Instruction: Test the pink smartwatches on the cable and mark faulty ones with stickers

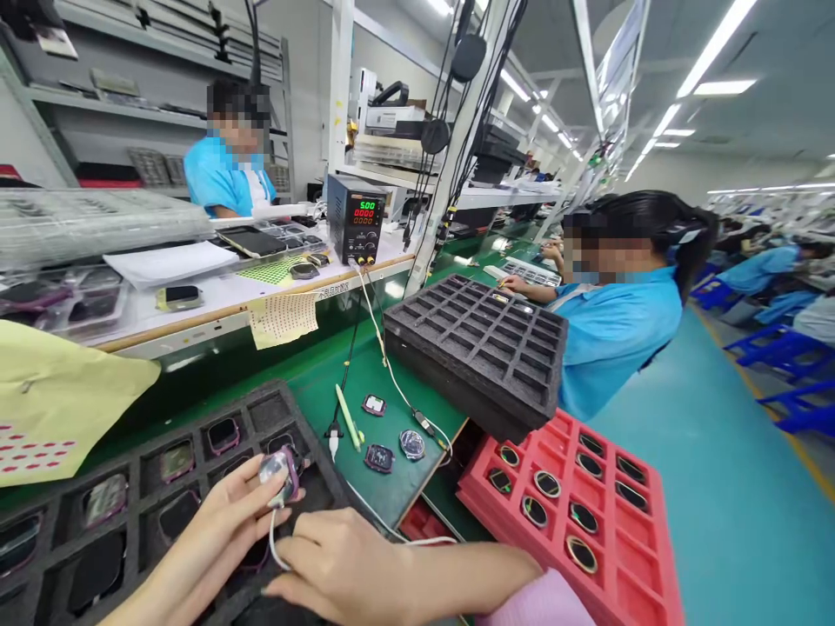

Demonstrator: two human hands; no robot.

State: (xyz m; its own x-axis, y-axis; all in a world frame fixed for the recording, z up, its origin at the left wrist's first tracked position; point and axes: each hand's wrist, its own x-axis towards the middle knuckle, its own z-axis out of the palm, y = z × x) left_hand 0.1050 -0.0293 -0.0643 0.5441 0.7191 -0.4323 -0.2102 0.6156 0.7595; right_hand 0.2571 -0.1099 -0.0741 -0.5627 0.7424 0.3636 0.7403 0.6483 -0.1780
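Left hand (228,513): fingers and thumb closed on one small rounded device with purple frame and shiny face (287,469), held above the black foam compartment tray (269,417). Right hand (343,552): fingers curled round one thin white cable (272,532), which appears to meet the device's lower edge, the join being partly obscured. Beyond, on the green tabletop (399,491): one slim pale-green pen (347,416), lying near three small loose devices (379,458).

Electronics assembly workshop. Bench power supply (345,217), lit digits (365,211), upper centre. Small watch-like device (280,474) on white cable (272,535), lower centre. Black foam tray (457,317), centre; red foam tray (632,556) with round parts (546,484), lower right. Workers (606,330) in blue shirts, upper left and centre right. Ceiling strip lights (714,48), upper right.
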